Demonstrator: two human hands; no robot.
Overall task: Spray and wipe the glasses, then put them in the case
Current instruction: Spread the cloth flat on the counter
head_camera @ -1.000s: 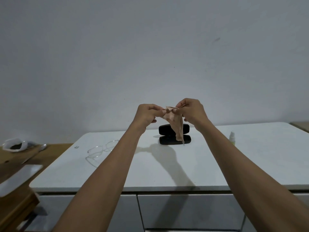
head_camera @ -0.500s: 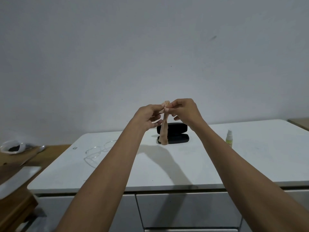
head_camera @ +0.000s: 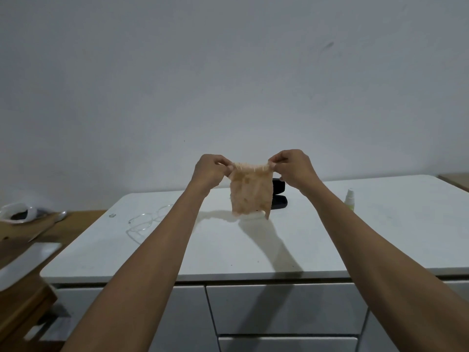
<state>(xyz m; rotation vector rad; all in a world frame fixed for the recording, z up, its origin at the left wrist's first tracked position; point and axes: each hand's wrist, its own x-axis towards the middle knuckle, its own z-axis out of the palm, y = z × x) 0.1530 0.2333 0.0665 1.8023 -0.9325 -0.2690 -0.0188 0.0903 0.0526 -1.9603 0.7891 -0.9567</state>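
Note:
A small beige cleaning cloth (head_camera: 250, 194) hangs spread out in the air above the white table (head_camera: 253, 250). My left hand (head_camera: 210, 171) pinches its top left corner and my right hand (head_camera: 294, 168) pinches its top right corner. Behind the cloth stands the open black glasses case (head_camera: 279, 198), mostly hidden by it. Clear-framed glasses (head_camera: 146, 221) lie on the table to the left, partly behind my left forearm. A small spray bottle (head_camera: 349, 199) with a white cap stands upright on the right, beyond my right forearm.
The table has drawers (head_camera: 284, 311) below its front edge. To the left is a lower wooden surface (head_camera: 25, 250) with a white bowl (head_camera: 16, 213), a spoon (head_camera: 59, 216) and a white flat object (head_camera: 25, 260). A plain wall rises behind.
The cloth hung bunched in a narrow strip between my close-together hands. My hands have moved apart and stretched it open into a flat sheet.

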